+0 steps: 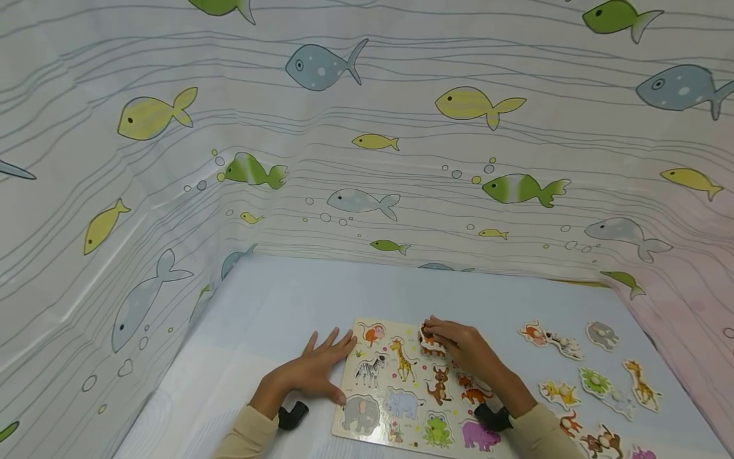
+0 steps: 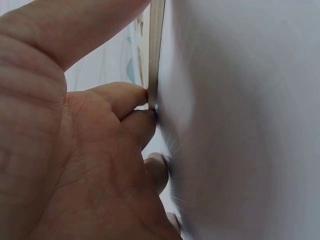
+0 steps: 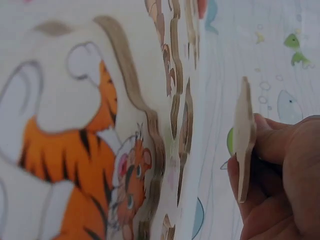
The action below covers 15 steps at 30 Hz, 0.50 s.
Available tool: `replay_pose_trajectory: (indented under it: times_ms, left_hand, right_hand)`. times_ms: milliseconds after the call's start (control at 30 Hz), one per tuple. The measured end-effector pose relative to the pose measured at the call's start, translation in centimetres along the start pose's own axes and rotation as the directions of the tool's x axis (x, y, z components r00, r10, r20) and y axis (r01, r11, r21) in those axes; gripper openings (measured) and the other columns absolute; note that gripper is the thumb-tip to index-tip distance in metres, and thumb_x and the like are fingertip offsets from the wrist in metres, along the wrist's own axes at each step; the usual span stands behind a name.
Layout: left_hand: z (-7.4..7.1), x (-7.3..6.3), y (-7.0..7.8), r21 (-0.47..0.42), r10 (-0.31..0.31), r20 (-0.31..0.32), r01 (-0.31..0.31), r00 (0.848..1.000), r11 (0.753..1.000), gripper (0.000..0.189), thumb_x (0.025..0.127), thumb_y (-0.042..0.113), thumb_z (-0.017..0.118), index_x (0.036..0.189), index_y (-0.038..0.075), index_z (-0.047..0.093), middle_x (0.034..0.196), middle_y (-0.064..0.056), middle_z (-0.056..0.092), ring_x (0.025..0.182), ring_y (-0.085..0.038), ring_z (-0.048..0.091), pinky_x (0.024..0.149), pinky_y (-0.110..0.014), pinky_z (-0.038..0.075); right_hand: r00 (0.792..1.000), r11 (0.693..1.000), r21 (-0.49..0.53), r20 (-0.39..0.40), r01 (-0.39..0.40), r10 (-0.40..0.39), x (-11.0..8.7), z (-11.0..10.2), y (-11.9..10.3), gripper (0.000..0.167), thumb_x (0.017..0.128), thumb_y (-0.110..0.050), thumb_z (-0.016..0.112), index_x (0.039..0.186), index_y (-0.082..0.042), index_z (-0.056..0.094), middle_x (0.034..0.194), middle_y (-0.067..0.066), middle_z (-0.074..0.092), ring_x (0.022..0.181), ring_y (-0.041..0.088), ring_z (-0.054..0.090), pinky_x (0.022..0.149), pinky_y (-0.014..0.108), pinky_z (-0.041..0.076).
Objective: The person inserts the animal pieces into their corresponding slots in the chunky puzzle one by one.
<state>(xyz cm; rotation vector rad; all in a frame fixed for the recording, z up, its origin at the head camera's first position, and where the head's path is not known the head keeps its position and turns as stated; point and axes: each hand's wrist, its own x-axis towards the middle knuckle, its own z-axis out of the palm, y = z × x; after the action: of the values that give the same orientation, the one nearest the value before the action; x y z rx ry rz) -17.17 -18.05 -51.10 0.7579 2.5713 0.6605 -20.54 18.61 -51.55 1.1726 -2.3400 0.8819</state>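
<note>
A wooden animal puzzle board (image 1: pixel 414 428) lies on the table, with shaped recesses showing a giraffe, zebra, elephants, frog, hippo, kangaroo and tiger. My left hand (image 1: pixel 318 370) is spread beside its left edge, thumb at the lower side and fingertips touching the board's edge (image 2: pixel 156 50) in the left wrist view. My right hand (image 1: pixel 467 347) pinches a brown animal puzzle piece (image 1: pixel 429 341) over the upper right of the board. In the right wrist view this thin piece (image 3: pixel 243 145) is edge-on, apart from the board; its picture is hidden. The tiger recess (image 3: pixel 75 165) appears close up there.
Loose pieces lie right of the board: a zebra (image 1: pixel 564 345), grey elephant (image 1: pixel 602 335), giraffe (image 1: pixel 642 384), lion-like piece (image 1: pixel 559 393), frog (image 1: pixel 595 381) and several more. A fish-patterned curtain (image 1: pixel 401 172) surrounds the table (image 1: pixel 275 299) at back and sides.
</note>
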Motion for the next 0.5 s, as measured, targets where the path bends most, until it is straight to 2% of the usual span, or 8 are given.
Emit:
replay_pose_trajectory:
  times_ms: [200,500]
  left_hand:
    - [-0.1,0.0,0.2,0.004,-0.012,0.005,0.012,1.000,1.000,0.124,0.063,0.057,0.082,0.161,0.014,0.019,0.169,-0.006,0.011,0.156,-0.036,0.001,0.121,-0.066,-0.009]
    - [-0.3,-0.2,0.7,-0.010,-0.016,0.003,0.016,1.000,1.000,0.122,0.064,0.053,0.084,0.160,0.013,0.020,0.169,-0.006,0.012,0.156,-0.037,0.001,0.121,-0.066,-0.010]
  right_hand:
    - [1.000,1.000,0.000,0.019,-0.019,0.019,-0.2,0.4,0.3,0.032,0.083,0.008,0.072,0.114,-0.001,0.074,0.122,0.018,0.071,0.114,0.035,0.068,0.085,0.027,0.059]
    - [0.997,0.999,0.009,0.066,-0.049,0.048,-0.8,1.1,0.6,0.031,0.086,0.005,0.071,0.116,-0.002,0.073,0.124,0.018,0.070,0.114,0.033,0.068,0.084,0.032,0.061]
